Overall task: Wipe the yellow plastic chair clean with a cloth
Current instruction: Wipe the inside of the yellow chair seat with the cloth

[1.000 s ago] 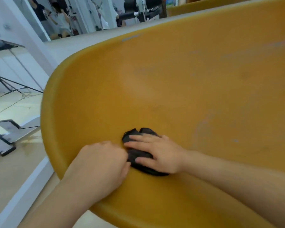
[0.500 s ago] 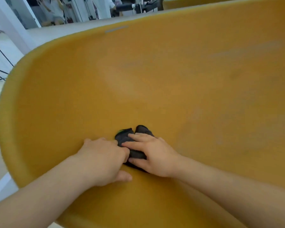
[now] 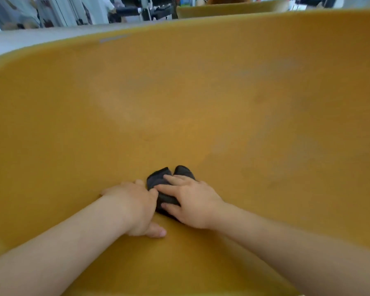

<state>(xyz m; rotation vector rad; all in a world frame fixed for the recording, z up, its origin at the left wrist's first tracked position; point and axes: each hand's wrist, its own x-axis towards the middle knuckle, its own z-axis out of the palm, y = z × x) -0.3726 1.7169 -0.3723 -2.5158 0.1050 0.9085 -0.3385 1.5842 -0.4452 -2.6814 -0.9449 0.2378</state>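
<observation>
The yellow plastic chair (image 3: pixel 201 107) fills almost the whole view, with pale dull smears across its curved shell. A small bunched black cloth (image 3: pixel 158 179) lies low in the middle of the seat. My right hand (image 3: pixel 190 201) lies on top of it, fingers spread and straight, pressing it to the plastic. My left hand (image 3: pixel 135 207) sits close against the cloth's left edge, knuckles up and fingers curled into the fabric, with its thumb resting on the seat. Most of the cloth is hidden under the two hands.
Beyond the chair's upper rim runs a pale table edge (image 3: pixel 41 39). A second yellow chair (image 3: pixel 233 6) and dark equipment (image 3: pixel 145 7) stand in the blurred background, with white frames at the top left.
The view has swung so the chair now fills the frame and the floor at left is gone. Both hands stay together on the cloth; my left thumb now lies out on the seat.
</observation>
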